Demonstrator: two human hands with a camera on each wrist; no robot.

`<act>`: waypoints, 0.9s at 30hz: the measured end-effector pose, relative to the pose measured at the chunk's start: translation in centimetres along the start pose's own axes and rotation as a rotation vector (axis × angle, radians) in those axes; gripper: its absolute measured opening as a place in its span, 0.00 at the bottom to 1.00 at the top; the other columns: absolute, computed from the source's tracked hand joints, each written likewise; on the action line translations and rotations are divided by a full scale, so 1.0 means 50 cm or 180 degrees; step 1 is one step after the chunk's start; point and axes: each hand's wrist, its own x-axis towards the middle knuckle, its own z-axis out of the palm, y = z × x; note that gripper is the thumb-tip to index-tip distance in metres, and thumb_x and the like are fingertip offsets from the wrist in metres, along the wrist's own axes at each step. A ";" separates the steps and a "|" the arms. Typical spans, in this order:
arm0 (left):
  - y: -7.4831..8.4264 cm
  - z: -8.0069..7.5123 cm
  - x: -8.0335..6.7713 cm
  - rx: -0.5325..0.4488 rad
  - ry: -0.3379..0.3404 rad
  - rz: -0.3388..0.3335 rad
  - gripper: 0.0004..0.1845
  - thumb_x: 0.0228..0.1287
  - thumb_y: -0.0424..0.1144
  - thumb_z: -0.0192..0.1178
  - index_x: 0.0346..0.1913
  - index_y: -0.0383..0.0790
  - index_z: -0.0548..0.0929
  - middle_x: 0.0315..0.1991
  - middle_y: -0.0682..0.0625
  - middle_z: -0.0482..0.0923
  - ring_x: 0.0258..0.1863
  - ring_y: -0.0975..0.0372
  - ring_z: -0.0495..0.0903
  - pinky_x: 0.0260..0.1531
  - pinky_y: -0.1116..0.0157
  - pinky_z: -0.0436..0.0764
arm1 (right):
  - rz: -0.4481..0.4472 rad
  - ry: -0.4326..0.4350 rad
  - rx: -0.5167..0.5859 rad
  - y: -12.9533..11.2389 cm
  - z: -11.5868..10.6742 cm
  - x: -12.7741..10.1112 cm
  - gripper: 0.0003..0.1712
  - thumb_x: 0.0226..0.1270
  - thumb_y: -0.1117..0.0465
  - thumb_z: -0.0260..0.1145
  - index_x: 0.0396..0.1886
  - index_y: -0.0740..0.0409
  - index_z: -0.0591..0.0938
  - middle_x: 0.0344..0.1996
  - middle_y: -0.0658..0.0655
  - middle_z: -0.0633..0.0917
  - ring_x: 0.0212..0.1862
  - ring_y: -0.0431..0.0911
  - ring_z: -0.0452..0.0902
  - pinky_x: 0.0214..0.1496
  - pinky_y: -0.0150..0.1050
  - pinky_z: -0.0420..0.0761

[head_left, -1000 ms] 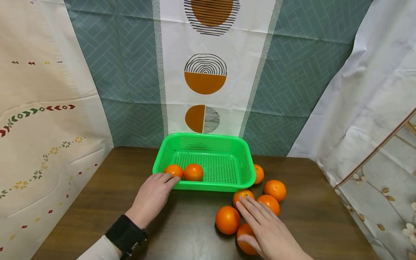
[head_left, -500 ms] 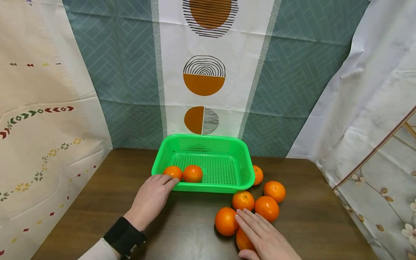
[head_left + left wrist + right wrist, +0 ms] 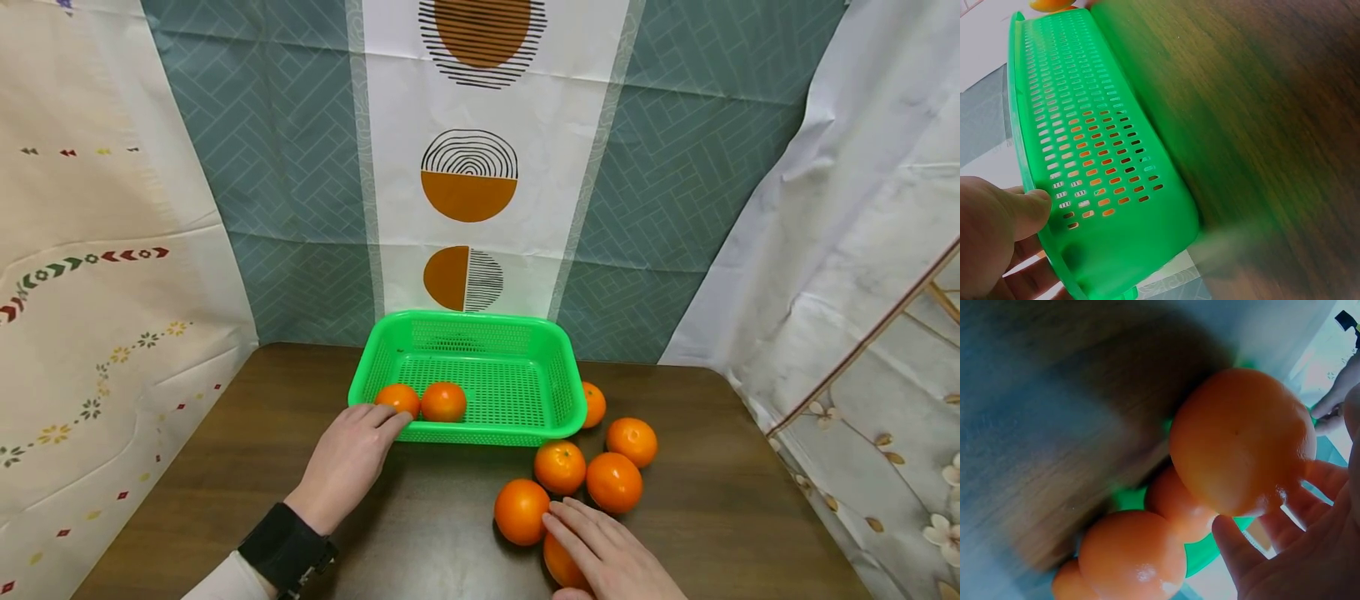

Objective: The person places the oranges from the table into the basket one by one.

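Observation:
My left hand (image 3: pixel 347 457) grips the near left rim of a green perforated plastic basket (image 3: pixel 487 433). In the left wrist view its thumb (image 3: pixel 1032 212) presses the outer side, with the other fingers behind the rim. Inside the basket, next to that hand, lie two oranges, one (image 3: pixel 397 399) partly hidden by the fingers and another (image 3: pixel 444 402) beside it. My right hand (image 3: pixel 611 554) reaches over the nearest orange (image 3: pixel 559 560), its fingers extended along the fruit's far side. In the right wrist view this orange (image 3: pixel 1241 444) sits before the fingers; the thumb looks apart from it.
More oranges lie close by: one (image 3: pixel 522 512) left of the right fingertips, others (image 3: pixel 559 467) (image 3: pixel 614 482) (image 3: pixel 632 442) beyond, and one (image 3: pixel 593 405) partly behind the basket's right end. The brown wooden table (image 3: pixel 225 433) meets hanging cloths (image 3: pixel 300 275) at its back.
My right hand has drawn back toward me and lowered, its fingertips leaving the orange by the basket's corner for the nearest one. The left hand keeps its hold on the basket.

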 end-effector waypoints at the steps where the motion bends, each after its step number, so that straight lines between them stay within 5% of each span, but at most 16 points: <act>1: 0.000 0.000 0.000 -0.0004 0.0004 0.0000 0.23 0.55 0.27 0.74 0.55 0.43 0.85 0.47 0.50 0.82 0.45 0.54 0.79 0.54 0.54 0.78 | 0.0004 -0.0001 -0.0005 0.000 0.002 -0.001 0.45 0.63 0.38 0.70 0.73 0.57 0.72 0.70 0.55 0.72 0.70 0.51 0.68 0.75 0.34 0.49; 27: 0.001 0.001 -0.001 0.0003 0.0005 -0.0017 0.23 0.56 0.28 0.74 0.55 0.44 0.84 0.47 0.51 0.82 0.46 0.54 0.80 0.55 0.54 0.78 | 0.0015 -0.0080 -0.0091 0.008 0.030 -0.013 0.39 0.63 0.41 0.70 0.68 0.57 0.74 0.67 0.55 0.73 0.67 0.52 0.69 0.76 0.31 0.46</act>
